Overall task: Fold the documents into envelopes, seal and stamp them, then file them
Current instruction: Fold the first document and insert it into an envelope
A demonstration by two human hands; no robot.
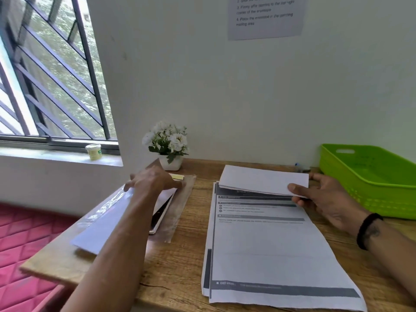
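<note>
A folded white document point(262, 179) hangs just above the far end of a stack of printed documents point(267, 246), and my right hand point(324, 199) is shut on its right edge. The stack lies flat in the middle of the wooden desk point(180, 262). My left hand point(153, 180) rests with fingers spread on a pile of white envelopes point(108, 224) in a clear plastic sleeve at the desk's left side. Whether it grips an envelope is unclear. A small yellowish pad point(177, 176) lies just beyond that hand.
A green plastic basket point(369, 176) stands at the right against the wall. A white pot of white flowers point(168, 147) sits at the back. A pen point(302, 168) lies behind the folded paper. A window with a small jar point(93, 151) is on the left, an instruction sheet point(266, 16) above.
</note>
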